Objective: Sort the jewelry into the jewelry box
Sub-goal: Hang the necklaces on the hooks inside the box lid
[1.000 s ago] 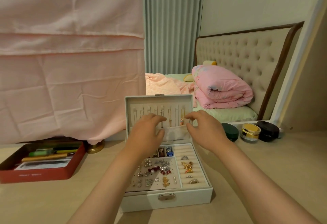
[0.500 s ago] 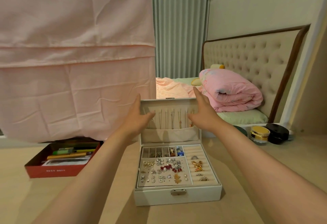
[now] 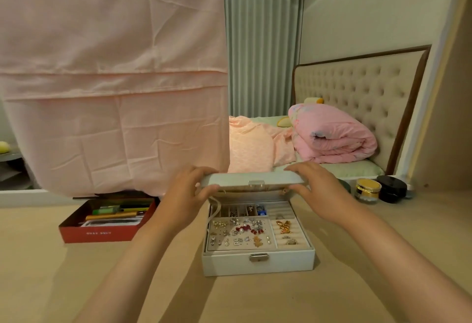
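A white jewelry box sits on a beige table, its clasp facing the person. Its lid is tipped forward, edge-on to the camera, hanging over the back half of the box. The left hand grips the lid's left end, fingers curled over the top and thumb pressed under the front edge. The right hand holds the right end the same way, fingers lying on top and thumb against the front edge. The jewelry lies inside the open tray: small silver, pearl and red pieces on the left pad, more in the little back compartments, and a gold brooch in the ring rolls on the right. The pieces are too small to tell apart, perhaps earrings and rings. Left of the box stands a red box holding pens. To the right, well apart, stand a gold-topped jar and a black case. A pink cloth hangs behind, and a pink quilt lies folded on the bed.
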